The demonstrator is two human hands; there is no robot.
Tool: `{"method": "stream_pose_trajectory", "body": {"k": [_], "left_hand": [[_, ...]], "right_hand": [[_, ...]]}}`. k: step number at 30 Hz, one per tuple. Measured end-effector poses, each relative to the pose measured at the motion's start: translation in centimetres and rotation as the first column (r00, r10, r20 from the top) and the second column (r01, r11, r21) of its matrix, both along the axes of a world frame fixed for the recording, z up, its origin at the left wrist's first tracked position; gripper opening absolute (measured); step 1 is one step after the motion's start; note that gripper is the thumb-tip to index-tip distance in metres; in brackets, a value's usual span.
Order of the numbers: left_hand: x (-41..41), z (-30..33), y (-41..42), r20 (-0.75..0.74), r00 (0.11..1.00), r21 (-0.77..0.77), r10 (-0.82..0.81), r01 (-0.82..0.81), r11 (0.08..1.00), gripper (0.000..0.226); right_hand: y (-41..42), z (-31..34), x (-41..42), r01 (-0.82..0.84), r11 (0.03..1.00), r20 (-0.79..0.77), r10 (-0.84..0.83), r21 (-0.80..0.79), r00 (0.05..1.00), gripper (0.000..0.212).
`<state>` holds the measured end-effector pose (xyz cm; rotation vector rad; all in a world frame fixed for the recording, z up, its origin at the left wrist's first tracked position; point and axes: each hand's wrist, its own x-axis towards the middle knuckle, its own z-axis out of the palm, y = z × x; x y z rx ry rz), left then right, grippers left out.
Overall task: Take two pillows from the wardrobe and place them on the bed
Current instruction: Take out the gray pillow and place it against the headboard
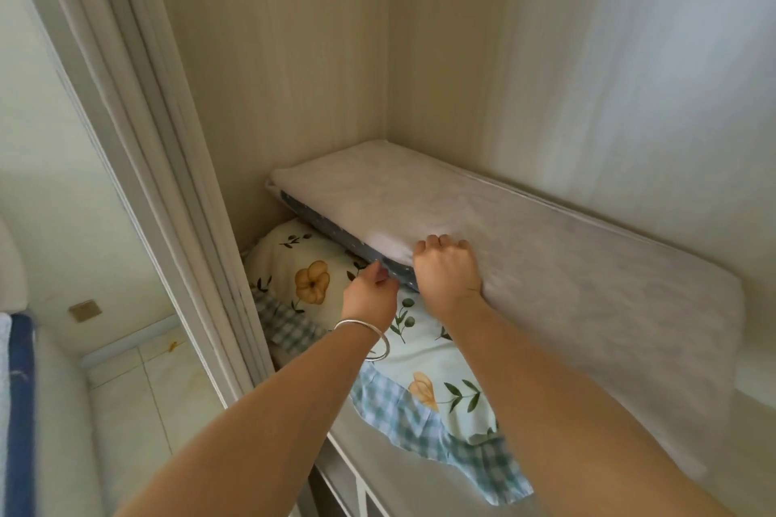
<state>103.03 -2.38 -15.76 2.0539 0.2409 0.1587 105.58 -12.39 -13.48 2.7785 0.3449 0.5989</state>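
1. Hands meet at the centre of the frame, inside the wardrobe (294, 55).
2. Right hand (447, 271) lies on the front edge of the grey pillow (525, 256), fingers curled over and gripping its cover.
3. Left hand (369, 294), a silver bangle (369, 338) on its wrist, reaches under that same edge; its fingers are hidden, so I cannot tell whether they grip.
4. Grey pillow stretches from centre to right, resting on a floral pillow (310, 264) at lower centre.
5. Checked cloth (441, 432) trims the floral cover below.
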Motion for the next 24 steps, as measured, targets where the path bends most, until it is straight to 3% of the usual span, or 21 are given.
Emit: {"method": "stream_pose_trajectory", "body": {"k": [6,10,12,14,18,24], "left_hand": [[0.9,0.2,0.3,-0.141,0.983,-0.18,-0.114,0.088,0.98,0.017],[0.9,1.7,-0.7,-0.162,0.976,-0.484,-0.146,0.05,0.874,0.029],[0.6,2.4,-2.1,-0.174,0.965,-0.594,-0.195,0.055,0.803,0.055],[0.0,3.3,-3.9,-0.159,0.954,-0.662,-0.254,0.088,0.744,0.066],[-1.5,5.8,-6.9,-0.053,0.943,-0.698,-0.329,0.201,0.687,0.066],[-2.9,8.1,-7.8,0.037,0.96,-0.641,-0.277,0.236,0.731,0.067]], "right_hand": [[-2.9,4.3,-0.3,-0.018,0.991,0.044,0.012,0.134,0.999,0.023],[-6.3,8.2,-0.9,0.023,0.962,0.193,-0.078,0.273,0.978,0.022],[-7.6,10.0,-1.8,0.006,0.94,0.245,-0.095,0.342,0.965,0.019],[-8.8,12.0,-2.9,-0.009,0.919,0.29,-0.115,0.394,0.95,0.022],[-10.5,15.4,-5.7,-0.032,0.833,0.348,-0.195,0.552,0.917,0.022],[-13.4,18.6,-9.1,-0.094,0.684,0.402,-0.306,0.723,0.863,0.026]]}}
